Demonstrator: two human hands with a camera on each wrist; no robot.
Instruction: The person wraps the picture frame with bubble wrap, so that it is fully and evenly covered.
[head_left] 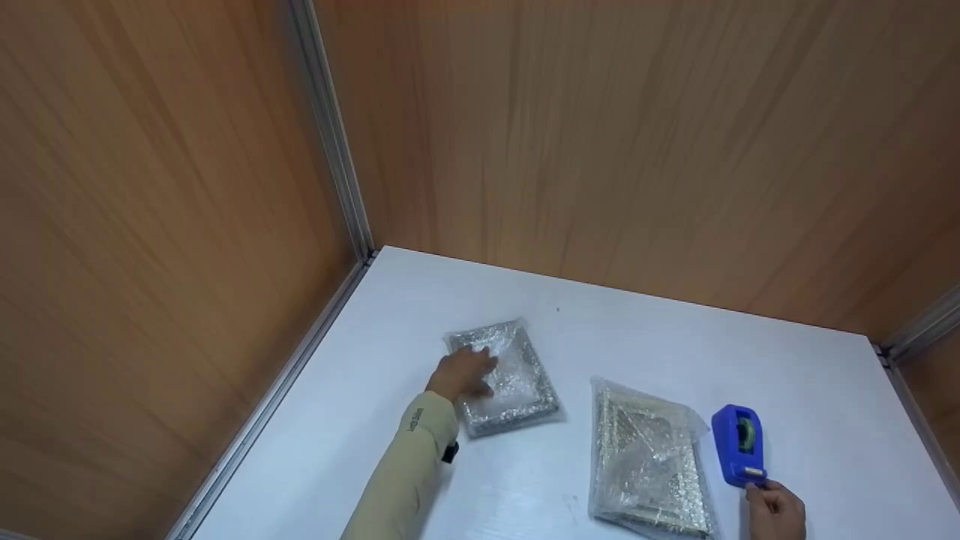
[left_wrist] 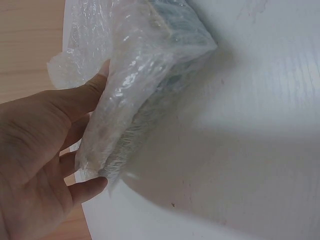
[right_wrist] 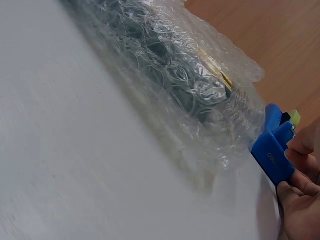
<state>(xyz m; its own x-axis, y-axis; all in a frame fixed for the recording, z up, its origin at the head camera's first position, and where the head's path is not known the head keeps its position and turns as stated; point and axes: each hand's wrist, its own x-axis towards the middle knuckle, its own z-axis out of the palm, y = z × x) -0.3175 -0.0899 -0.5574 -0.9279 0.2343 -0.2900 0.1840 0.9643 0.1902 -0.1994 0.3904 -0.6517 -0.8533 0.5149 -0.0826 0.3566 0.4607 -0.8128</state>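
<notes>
A bubble-wrapped picture frame (head_left: 536, 405) lies flat at the table's left middle. My left hand (head_left: 463, 373) rests on it, fingers spread over the loose wrap on its top. In the left wrist view that hand (left_wrist: 45, 145) touches the crinkled bubble wrap (left_wrist: 130, 75); some fingertips are hidden behind it. At the right stands a blue tape dispenser (head_left: 726, 442) with a roll of tape (head_left: 745, 433). My right hand (head_left: 776, 512) pinches the tape at its front end; the strip itself is hard to make out. In the right wrist view the fingers (right_wrist: 305, 145) are against the dispenser (right_wrist: 270, 150).
A second bubble-wrapped frame (head_left: 649, 457), gold-coloured, lies between the first one and the dispenser. The white table (head_left: 420, 292) meets wooden panels (head_left: 600, 150) at the back and a metal-edged panel (head_left: 187, 262) on the left.
</notes>
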